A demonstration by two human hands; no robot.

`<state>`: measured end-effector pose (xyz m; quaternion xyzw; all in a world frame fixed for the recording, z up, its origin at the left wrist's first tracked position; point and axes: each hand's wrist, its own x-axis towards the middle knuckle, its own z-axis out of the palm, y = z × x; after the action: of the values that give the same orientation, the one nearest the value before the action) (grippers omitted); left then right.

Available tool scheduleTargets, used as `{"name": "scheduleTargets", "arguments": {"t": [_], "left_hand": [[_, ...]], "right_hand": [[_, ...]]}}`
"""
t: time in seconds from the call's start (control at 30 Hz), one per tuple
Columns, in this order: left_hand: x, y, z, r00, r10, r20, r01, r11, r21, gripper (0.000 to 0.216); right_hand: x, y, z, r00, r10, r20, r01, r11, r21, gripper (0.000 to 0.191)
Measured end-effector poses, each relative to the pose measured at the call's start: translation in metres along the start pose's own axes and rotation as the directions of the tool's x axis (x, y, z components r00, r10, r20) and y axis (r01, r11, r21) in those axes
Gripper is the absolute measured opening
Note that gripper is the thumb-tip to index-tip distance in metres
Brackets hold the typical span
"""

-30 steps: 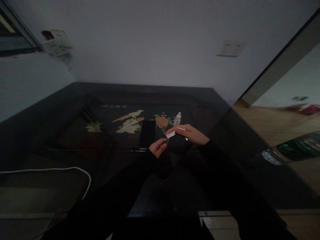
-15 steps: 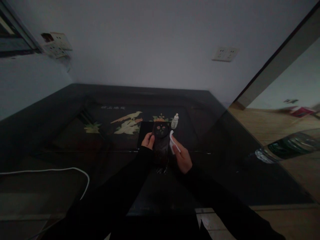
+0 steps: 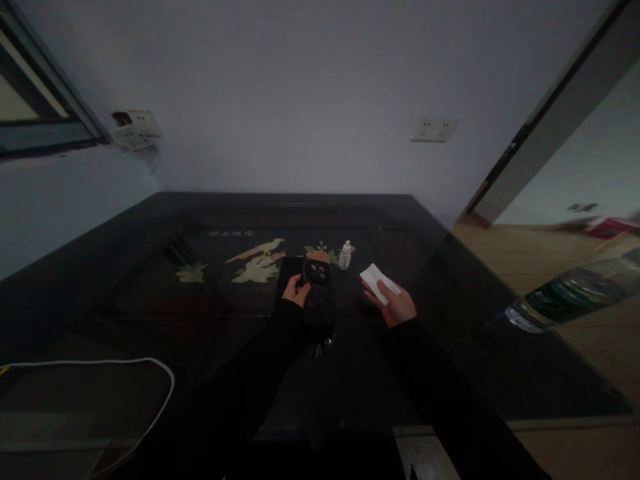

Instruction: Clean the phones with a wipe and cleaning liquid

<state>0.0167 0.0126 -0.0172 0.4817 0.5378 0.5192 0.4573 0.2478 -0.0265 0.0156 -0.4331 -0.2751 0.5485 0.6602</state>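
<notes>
My left hand (image 3: 296, 292) grips a dark phone (image 3: 320, 303) by its left edge, thumb on top. The phone's back faces me, with a round camera block at its far end. Small shiny metal bits, perhaps a charm or keys, lie at its near end. Away to the right, my right hand (image 3: 397, 305) pinches a folded white cloth or tissue (image 3: 375, 279) between thumb and fingers, apart from the phone. A small white-capped dropper bottle (image 3: 345, 255) stands upright just beyond the phone. Partly behind my left hand is a flat black object (image 3: 289, 268).
The dark glossy table (image 3: 225, 387) carries a printed bird and flowers (image 3: 257, 267). A large clear bottle with a green label (image 3: 570, 293) is at the right. A white cable (image 3: 125, 362) curves at the left. Wall sockets (image 3: 434, 130) are behind.
My right hand has moved right, away from the phone, with the white cloth turned flatter. The phone has been lowered and tilted in my left hand. The camera view has tipped upward slightly.
</notes>
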Motion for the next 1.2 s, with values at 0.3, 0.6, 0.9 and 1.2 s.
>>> {"name": "scheduleTargets", "arguments": {"t": [0.3,0.6,0.9,1.2], "left_hand": [[0.01,0.033,0.021,0.997,-0.056,0.052,0.03,0.912,0.408,0.052],[0.021,0.058,0.022,0.988,-0.118,0.102,-0.023,0.536,0.844,0.081],[0.029,0.053,0.017,0.99,-0.038,0.138,-0.1,0.505,0.857,0.073],[0.027,0.08,0.037,0.978,0.048,0.205,-0.201,0.513,0.834,0.063]], "right_hand": [[-0.002,0.01,0.004,0.999,-0.029,-0.02,0.028,0.999,-0.023,0.03],[-0.008,0.014,0.011,0.998,-0.025,0.065,0.033,0.99,-0.137,0.036],[-0.013,0.02,0.019,0.988,0.004,0.151,0.028,0.976,-0.214,0.038],[-0.018,0.021,0.024,0.977,0.026,0.21,0.023,0.973,-0.228,0.038]]}}
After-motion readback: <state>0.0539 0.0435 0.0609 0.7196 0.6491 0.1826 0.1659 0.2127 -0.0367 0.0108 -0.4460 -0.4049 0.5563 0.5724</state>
